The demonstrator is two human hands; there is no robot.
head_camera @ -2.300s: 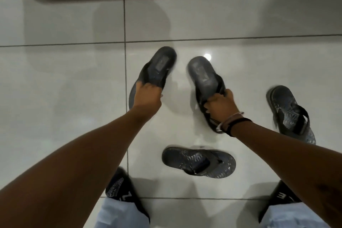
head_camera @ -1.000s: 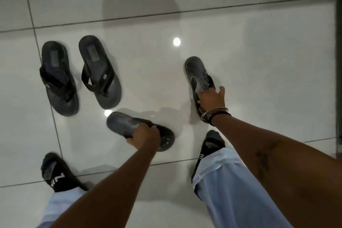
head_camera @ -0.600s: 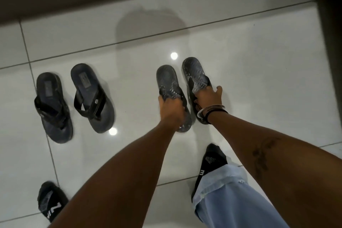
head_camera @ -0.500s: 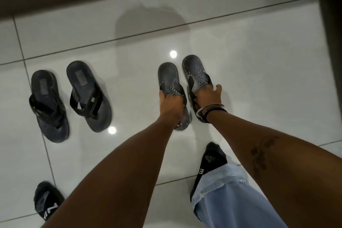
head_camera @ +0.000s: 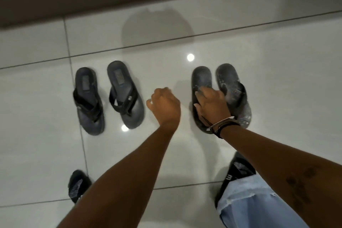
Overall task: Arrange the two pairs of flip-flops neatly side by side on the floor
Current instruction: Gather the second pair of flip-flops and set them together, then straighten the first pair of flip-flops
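The right grip (head_camera: 210, 104) presses flat on the right pair (head_camera: 220, 96), long axes toward 12 o'clock, while the empty, loosely curled left grip (head_camera: 164, 105) hovers between, the left pair (head_camera: 107, 96) at its 9 o'clock

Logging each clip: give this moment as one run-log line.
left hand: free, above floor | right hand: on right pair | left pair: placed, untouched | pairs: side by side

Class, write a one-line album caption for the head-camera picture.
Two flip-flop pairs on tiled floor: right hand on speckled pair; left hand free.
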